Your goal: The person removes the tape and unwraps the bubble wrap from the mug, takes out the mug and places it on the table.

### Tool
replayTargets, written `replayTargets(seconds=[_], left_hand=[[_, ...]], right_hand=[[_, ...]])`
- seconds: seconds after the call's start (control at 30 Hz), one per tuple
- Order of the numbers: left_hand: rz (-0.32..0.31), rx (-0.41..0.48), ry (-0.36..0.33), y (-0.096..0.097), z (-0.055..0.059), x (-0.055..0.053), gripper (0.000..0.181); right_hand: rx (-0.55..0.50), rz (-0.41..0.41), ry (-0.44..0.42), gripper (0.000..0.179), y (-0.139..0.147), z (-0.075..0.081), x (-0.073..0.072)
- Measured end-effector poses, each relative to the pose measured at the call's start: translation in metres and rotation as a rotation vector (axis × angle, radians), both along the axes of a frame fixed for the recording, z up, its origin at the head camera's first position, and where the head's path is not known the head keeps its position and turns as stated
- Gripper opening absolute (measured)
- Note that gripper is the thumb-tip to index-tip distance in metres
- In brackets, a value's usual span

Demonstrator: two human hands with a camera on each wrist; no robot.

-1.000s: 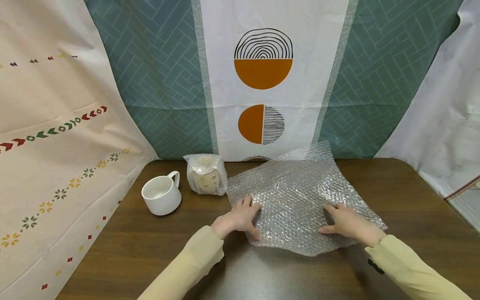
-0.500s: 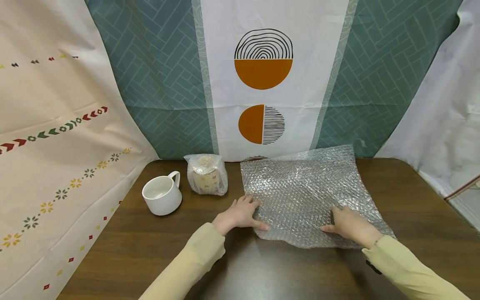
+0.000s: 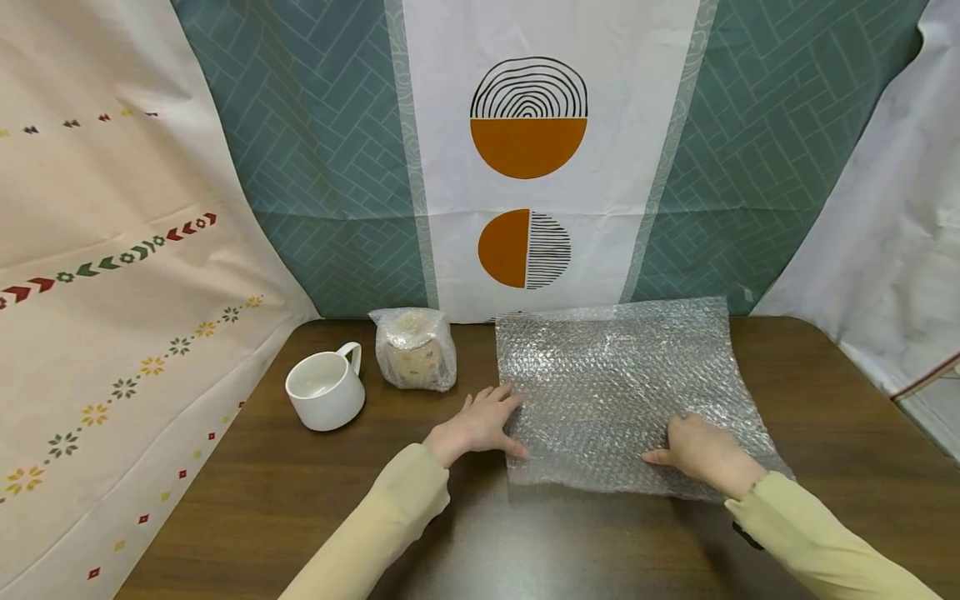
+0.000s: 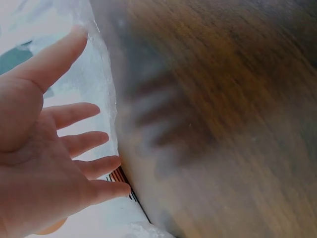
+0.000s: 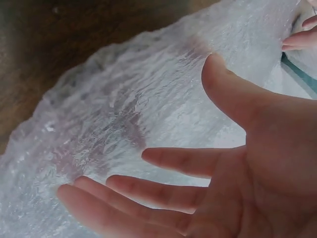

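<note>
My left hand (image 3: 480, 425), fingers spread, touches the left edge of the bubble wrap sheet (image 3: 600, 392) on the wood-grain table (image 3: 555, 546); my right hand (image 3: 705, 452), fingers extended, rests on its near right part.

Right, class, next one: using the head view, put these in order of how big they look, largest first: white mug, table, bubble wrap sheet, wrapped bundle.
1. Table
2. Bubble wrap sheet
3. White mug and wrapped bundle: they look too alike in size to rank.
</note>
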State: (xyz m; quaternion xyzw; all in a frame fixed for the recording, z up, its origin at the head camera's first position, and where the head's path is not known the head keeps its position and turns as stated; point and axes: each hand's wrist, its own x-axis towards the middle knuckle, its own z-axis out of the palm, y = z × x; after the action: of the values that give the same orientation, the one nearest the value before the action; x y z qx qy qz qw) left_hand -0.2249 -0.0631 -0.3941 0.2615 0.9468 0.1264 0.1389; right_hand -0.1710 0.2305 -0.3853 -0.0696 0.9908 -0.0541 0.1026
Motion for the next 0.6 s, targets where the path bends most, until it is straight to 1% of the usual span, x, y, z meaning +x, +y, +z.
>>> replayTargets(seconds=[0.07, 0.23, 0.3, 0.4, 0.53, 0.6], left_hand=[[-0.007, 0.022, 0.008, 0.0, 0.001, -0.001, 0.082], [-0.02, 0.075, 0.015, -0.002, 0.005, -0.002, 0.075], [-0.019, 0.106, 0.022, -0.003, 0.008, -0.001, 0.072], [-0.01, 0.171, 0.033, -0.007, 0.014, -0.001, 0.069], [-0.006, 0.269, 0.095, -0.014, 0.02, -0.002, 0.063], [-0.005, 0.319, 0.156, -0.019, 0.022, -0.004, 0.06]], right_hand=[[0.007, 0.0, 0.017, 0.052, -0.001, 0.002, 0.0], [0.047, 0.005, 0.082, 0.049, -0.003, 0.009, 0.001], [0.056, 0.026, 0.121, 0.048, -0.003, 0.013, 0.001], [0.036, 0.062, 0.174, 0.044, -0.006, 0.018, 0.001], [-0.022, 0.114, 0.257, 0.039, -0.01, 0.024, -0.001], [-0.053, 0.132, 0.281, 0.038, -0.014, 0.027, -0.004]])
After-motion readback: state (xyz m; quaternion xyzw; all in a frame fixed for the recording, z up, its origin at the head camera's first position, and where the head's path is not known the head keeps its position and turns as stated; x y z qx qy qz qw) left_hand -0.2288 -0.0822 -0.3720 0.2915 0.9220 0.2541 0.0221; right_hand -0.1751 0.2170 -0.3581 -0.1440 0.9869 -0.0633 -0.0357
